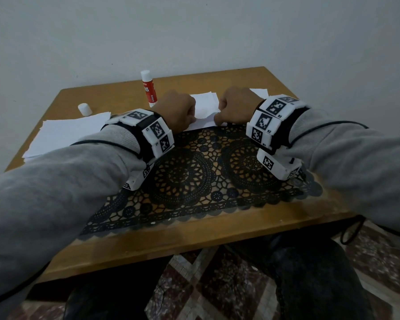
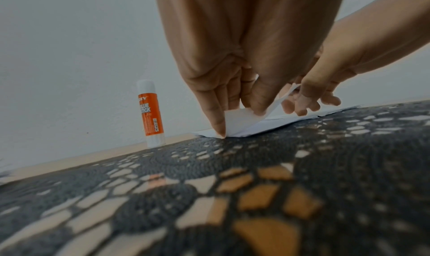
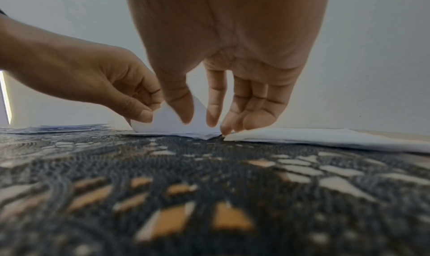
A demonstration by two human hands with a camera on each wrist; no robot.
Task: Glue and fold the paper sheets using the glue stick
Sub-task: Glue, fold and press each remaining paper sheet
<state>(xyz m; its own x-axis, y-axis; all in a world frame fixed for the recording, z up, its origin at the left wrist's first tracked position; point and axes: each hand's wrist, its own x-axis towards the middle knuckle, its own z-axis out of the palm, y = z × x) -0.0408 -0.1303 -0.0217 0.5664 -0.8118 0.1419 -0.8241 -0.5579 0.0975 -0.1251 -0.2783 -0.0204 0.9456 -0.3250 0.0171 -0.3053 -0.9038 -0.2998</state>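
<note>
A white paper sheet lies at the far edge of the black lace mat. Its near flap is lifted and bent over. My left hand pinches the flap's left corner between thumb and fingers, and the index fingertip touches the sheet's edge on the mat. My right hand holds the flap's right side between thumb and index, and its other fingers press down at the crease. The red and white glue stick stands upright behind my left hand, untouched.
A white cap lies at the table's back left. A stack of white sheets lies left of the mat. More white paper lies right of my right hand. The wooden table stands against a grey wall.
</note>
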